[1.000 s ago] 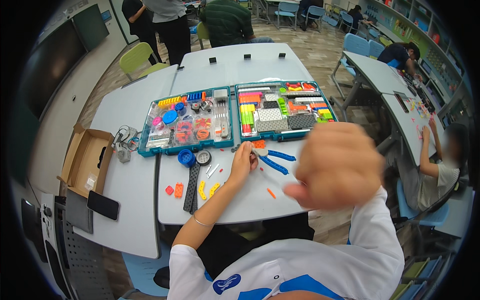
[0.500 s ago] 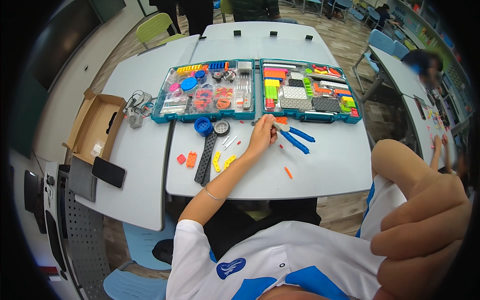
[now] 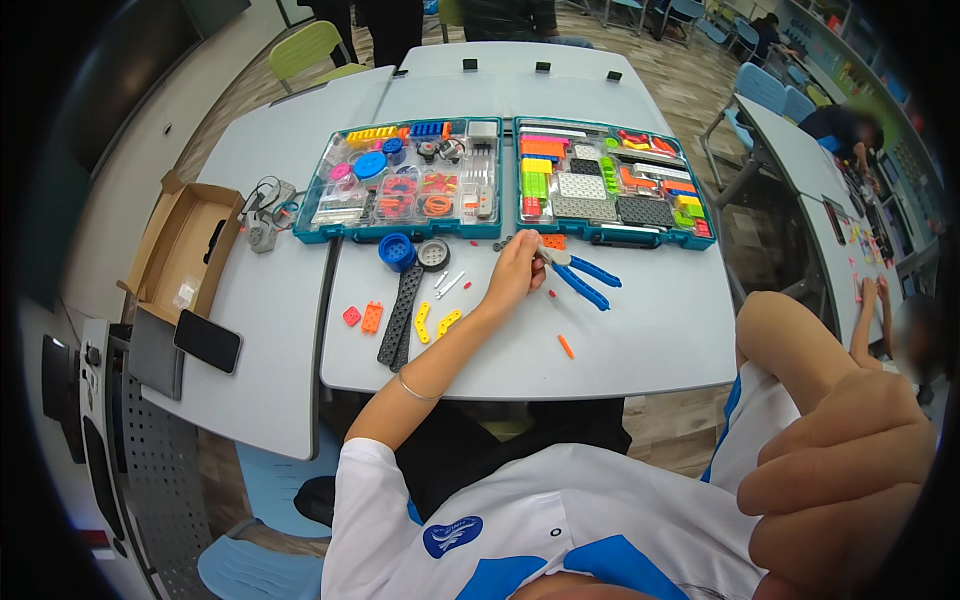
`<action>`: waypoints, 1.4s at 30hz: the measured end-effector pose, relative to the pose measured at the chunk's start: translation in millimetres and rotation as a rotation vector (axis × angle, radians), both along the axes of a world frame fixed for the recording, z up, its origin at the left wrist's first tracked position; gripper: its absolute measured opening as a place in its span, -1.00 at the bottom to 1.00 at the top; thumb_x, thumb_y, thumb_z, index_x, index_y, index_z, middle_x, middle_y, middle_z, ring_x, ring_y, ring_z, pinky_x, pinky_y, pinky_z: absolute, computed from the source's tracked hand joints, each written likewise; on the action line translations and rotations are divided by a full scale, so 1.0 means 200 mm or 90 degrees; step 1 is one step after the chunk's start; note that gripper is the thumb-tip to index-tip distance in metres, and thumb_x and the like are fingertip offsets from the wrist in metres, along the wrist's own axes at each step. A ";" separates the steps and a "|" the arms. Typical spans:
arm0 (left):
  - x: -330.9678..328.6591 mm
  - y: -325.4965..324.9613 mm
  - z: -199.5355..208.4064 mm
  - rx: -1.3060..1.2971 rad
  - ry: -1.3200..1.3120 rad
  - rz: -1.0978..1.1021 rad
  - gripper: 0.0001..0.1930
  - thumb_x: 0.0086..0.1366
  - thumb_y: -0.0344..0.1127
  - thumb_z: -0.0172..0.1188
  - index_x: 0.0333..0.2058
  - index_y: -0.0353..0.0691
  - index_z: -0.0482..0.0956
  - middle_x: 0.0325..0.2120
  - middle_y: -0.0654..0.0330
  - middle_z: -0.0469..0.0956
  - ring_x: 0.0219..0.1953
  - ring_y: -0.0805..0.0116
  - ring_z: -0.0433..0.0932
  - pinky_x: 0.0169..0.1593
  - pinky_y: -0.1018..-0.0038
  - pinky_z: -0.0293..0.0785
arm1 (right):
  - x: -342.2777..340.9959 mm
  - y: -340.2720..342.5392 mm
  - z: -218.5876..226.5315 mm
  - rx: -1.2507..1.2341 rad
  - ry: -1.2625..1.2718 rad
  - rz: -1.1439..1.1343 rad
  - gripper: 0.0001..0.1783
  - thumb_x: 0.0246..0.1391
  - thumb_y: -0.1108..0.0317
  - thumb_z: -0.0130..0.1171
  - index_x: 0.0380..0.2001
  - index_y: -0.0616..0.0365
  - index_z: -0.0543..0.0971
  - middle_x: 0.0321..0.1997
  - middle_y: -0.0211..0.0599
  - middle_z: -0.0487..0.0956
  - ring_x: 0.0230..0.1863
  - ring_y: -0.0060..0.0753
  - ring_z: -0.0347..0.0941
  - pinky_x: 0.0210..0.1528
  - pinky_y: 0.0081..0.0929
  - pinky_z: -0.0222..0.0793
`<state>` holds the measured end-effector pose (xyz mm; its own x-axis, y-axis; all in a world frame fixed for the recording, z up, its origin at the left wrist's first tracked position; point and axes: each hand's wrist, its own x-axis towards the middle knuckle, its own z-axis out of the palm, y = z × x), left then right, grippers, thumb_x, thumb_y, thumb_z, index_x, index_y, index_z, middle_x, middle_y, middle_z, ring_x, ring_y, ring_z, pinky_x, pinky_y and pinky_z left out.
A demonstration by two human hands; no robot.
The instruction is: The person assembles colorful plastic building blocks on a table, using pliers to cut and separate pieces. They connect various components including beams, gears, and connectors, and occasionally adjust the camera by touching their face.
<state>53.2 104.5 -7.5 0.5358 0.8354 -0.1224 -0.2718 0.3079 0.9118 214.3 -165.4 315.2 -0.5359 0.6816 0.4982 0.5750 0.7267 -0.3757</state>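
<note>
Over the table, my left hand (image 3: pixel 515 272) is closed around the grey head of a pair of pliers (image 3: pixel 583 287). Its blue handles point right and stand spread apart. My right hand (image 3: pixel 845 470) is raised close to the camera at the lower right, fingers curled in; whether anything is inside them is hidden. An orange perforated block (image 3: pixel 553 241) lies just beyond the pliers. Nearer me is a small orange peg (image 3: pixel 566 346). Left of my forearm lie yellow angled beams (image 3: pixel 422 323), long dark perforated beams (image 3: pixel 401 318), a blue wheel (image 3: pixel 397 253) and a grey-hubbed wheel (image 3: pixel 433 254).
Two teal-edged cases of building parts, a left one (image 3: pixel 310 236) and a right one (image 3: pixel 655 238), span the table's back. On the left table are an open cardboard box (image 3: pixel 165 240), a phone (image 3: pixel 208 341) and cables. Other people work at the right-hand table (image 3: pixel 775 125).
The whole view has shifted slightly left. My left hand keeps its grip on the pliers at the same spot; my right hand stays raised and curled, a little lower in the picture.
</note>
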 end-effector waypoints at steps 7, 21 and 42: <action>0.00 0.01 -0.02 0.009 -0.003 -0.001 -0.72 0.55 0.01 -0.14 -0.18 -0.03 0.40 -0.54 0.38 0.27 -0.66 0.58 0.28 -0.61 0.62 0.04 | -0.03 0.01 0.03 -0.013 0.008 -0.012 -0.80 -0.08 0.38 0.29 -0.61 0.14 0.46 -0.52 -0.27 0.53 -0.61 -0.27 0.44 -0.61 -0.37 0.27; 0.00 -0.01 -0.01 -0.002 0.008 0.015 -0.71 0.54 0.03 -0.12 -0.19 -0.03 0.40 -0.54 0.39 0.28 -0.65 0.59 0.29 -0.59 0.62 0.05 | 0.00 -0.02 0.02 -0.034 0.035 -0.015 -0.80 -0.13 0.39 0.28 -0.66 0.14 0.46 -0.57 -0.27 0.52 -0.66 -0.28 0.42 -0.64 -0.38 0.24; -0.01 0.00 0.01 0.078 -0.082 0.089 -0.71 0.58 -0.05 -0.18 -0.22 -0.11 0.37 -0.54 0.38 0.25 -0.63 0.65 0.18 -0.58 0.65 0.06 | -0.13 0.60 -0.51 0.073 0.076 -0.011 -0.77 -0.09 0.39 0.37 -0.39 0.19 0.51 -0.55 -0.28 0.49 -0.61 -0.16 0.42 -0.54 -0.29 0.32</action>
